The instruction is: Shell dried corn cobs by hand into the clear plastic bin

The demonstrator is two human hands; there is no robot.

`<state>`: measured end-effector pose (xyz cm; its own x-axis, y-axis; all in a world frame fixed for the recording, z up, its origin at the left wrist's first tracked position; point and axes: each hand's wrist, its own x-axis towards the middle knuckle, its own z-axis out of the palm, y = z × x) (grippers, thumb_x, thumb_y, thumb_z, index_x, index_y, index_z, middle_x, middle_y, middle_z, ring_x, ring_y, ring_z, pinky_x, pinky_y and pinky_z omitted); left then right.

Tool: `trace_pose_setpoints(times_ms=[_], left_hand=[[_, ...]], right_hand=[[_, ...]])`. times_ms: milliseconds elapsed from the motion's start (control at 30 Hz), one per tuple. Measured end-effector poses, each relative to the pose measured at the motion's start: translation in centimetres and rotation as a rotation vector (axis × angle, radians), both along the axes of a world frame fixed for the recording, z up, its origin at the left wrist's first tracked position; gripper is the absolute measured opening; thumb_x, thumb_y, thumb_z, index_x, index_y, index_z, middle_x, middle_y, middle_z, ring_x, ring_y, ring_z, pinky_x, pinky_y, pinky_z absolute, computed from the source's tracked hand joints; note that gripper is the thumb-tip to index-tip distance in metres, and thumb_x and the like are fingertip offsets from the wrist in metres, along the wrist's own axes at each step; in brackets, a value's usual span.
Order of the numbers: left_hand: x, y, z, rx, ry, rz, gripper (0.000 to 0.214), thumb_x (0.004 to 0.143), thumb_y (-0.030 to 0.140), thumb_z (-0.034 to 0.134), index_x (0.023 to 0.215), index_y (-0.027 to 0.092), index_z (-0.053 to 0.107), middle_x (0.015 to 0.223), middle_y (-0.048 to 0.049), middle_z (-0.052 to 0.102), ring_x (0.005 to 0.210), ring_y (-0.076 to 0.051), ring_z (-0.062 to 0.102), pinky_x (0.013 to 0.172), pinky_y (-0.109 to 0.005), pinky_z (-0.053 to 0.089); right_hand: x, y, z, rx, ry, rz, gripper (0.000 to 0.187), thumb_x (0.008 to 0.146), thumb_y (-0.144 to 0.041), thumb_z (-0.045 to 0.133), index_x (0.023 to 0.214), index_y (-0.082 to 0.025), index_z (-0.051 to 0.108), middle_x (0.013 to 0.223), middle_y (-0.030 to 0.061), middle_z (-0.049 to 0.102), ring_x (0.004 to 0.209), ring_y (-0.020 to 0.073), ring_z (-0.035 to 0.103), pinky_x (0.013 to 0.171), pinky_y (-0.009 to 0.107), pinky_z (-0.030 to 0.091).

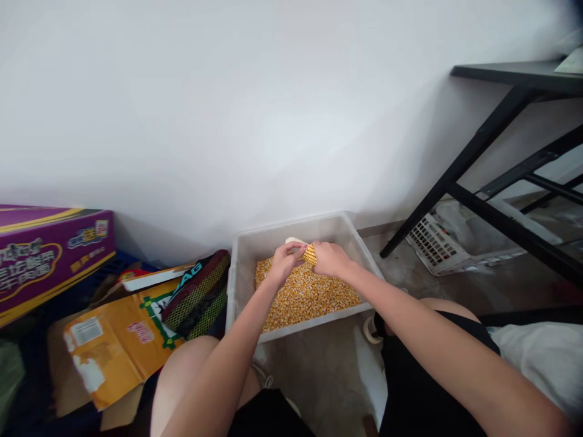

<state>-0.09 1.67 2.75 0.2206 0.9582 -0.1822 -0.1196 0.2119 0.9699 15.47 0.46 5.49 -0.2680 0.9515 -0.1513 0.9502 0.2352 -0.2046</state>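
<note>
A corn cob [310, 254] with rows of yellow kernels is held between my two hands, above a pale plastic bin [231, 285]. My left hand [286, 262] grips its left end, with the fingers bent around it. Around its right end my right hand [331, 258] is closed, covering that part. Loose corn kernels [310, 300] spread over the bottom of the bin beneath both hands. Just behind my left fingers shows a whitish piece [294, 241], perhaps a bare cob, partly hidden.
At left lie a flattened orange carton [116, 346], a mesh bag [200, 297] and a purple box [54, 258]. A black-framed table [478, 133] stands at right, with a white plastic basket [437, 243] beneath. The white wall [273, 121] rises behind the bin.
</note>
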Motion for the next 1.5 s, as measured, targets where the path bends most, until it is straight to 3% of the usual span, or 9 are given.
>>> trace_pose_setpoints(times_ms=[200, 400, 600, 733, 900, 1033, 1133, 1300, 1500], left_hand=[[0.3, 0.0, 1.5, -0.043, -0.043, 0.081, 0.035, 0.067, 0.037, 0.067, 0.096, 0.018, 0.061, 0.086, -0.0049, 0.06, 0.072, -0.015, 0.059, 0.068, -0.034, 0.052], [1.5, 0.1, 0.9, 0.088, 0.144, 0.219, 0.082, 0.063, 0.043, 0.073, 0.134, 0.027, 0.036, 0.101, -0.0076, 0.058, 0.084, -0.019, 0.058, 0.068, -0.029, 0.049], [0.8, 1.5, 0.3, 0.246, 0.465, 0.386, 0.051, 0.066, 0.05, 0.067, 0.106, 0.022, 0.055, 0.079, -0.0001, 0.056, 0.073, -0.016, 0.052, 0.069, -0.025, 0.039], [0.1, 1.8, 0.5, 0.323, 0.537, 0.348, 0.035, 0.069, 0.05, 0.063, 0.091, 0.022, 0.057, 0.065, 0.0038, 0.051, 0.061, -0.013, 0.046, 0.06, -0.023, 0.034], [0.2, 1.7, 0.6, 0.331, 0.466, 0.342, 0.034, 0.069, 0.046, 0.063, 0.092, 0.022, 0.058, 0.066, 0.0034, 0.051, 0.061, -0.013, 0.046, 0.06, -0.023, 0.035], [0.4, 1.6, 1.5, 0.204, 0.253, 0.266, 0.051, 0.069, 0.045, 0.064, 0.114, 0.024, 0.054, 0.076, 0.0009, 0.056, 0.062, -0.012, 0.05, 0.06, -0.023, 0.04], [0.2, 1.5, 2.5, 0.047, 0.071, 0.172, 0.072, 0.071, 0.043, 0.064, 0.136, 0.029, 0.036, 0.084, -0.0022, 0.06, 0.063, -0.014, 0.055, 0.058, -0.025, 0.044], [-0.5, 1.0, 3.2, -0.023, -0.073, 0.022, 0.08, 0.066, 0.036, 0.071, 0.137, 0.023, 0.036, 0.095, -0.0092, 0.065, 0.079, -0.02, 0.063, 0.063, -0.029, 0.05], [-0.9, 1.1, 2.7, 0.009, -0.043, 0.048, 0.068, 0.066, 0.04, 0.072, 0.126, 0.017, 0.048, 0.086, -0.0091, 0.066, 0.068, -0.019, 0.063, 0.058, -0.029, 0.051]], right_hand=[[0.7, 0.4, 0.5, -0.064, 0.14, -0.087, 0.043, 0.065, -0.031, 0.064, 0.104, -0.017, 0.054, 0.091, 0.0106, 0.066, 0.078, 0.0236, 0.063, 0.058, 0.029, 0.042], [-0.8, -0.1, 0.0, -0.108, 0.314, -0.162, 0.05, 0.062, -0.036, 0.066, 0.106, -0.017, 0.053, 0.09, 0.0084, 0.065, 0.078, 0.0217, 0.062, 0.055, 0.025, 0.039], [-2.3, -1.0, 1.2, -0.204, 0.453, -0.136, 0.034, 0.06, -0.032, 0.066, 0.09, -0.019, 0.057, 0.078, 0.0022, 0.065, 0.065, 0.0158, 0.06, 0.049, 0.022, 0.035], [-2.5, -1.2, 1.6, -0.19, 0.488, -0.122, 0.03, 0.058, -0.033, 0.067, 0.084, -0.019, 0.057, 0.073, -0.0005, 0.063, 0.062, 0.0138, 0.058, 0.047, 0.021, 0.034], [-2.0, -1.0, 0.9, -0.208, 0.508, -0.106, 0.031, 0.059, -0.034, 0.067, 0.084, -0.019, 0.057, 0.074, -0.0008, 0.063, 0.063, 0.0137, 0.057, 0.048, 0.022, 0.034], [-1.4, -0.4, 0.6, -0.219, 0.61, -0.176, 0.041, 0.056, -0.033, 0.072, 0.091, -0.018, 0.058, 0.082, 0.0006, 0.065, 0.07, 0.0155, 0.059, 0.052, 0.022, 0.038], [-1.1, -0.1, 1.2, -0.268, 0.779, -0.214, 0.046, 0.059, -0.033, 0.072, 0.1, -0.018, 0.057, 0.09, 0.0019, 0.066, 0.075, 0.0162, 0.06, 0.058, 0.022, 0.042], [-1.2, 0.2, 2.3, -0.316, 0.956, -0.223, 0.036, 0.083, -0.045, 0.048, 0.103, -0.018, 0.06, 0.097, 0.0033, 0.066, 0.087, 0.0173, 0.06, 0.069, 0.024, 0.045], [-1.8, -0.2, 1.9, -0.294, 0.877, -0.225, 0.05, 0.086, -0.059, 0.037, 0.097, -0.018, 0.064, 0.088, 0.0036, 0.067, 0.081, 0.0187, 0.059, 0.066, 0.025, 0.043]])
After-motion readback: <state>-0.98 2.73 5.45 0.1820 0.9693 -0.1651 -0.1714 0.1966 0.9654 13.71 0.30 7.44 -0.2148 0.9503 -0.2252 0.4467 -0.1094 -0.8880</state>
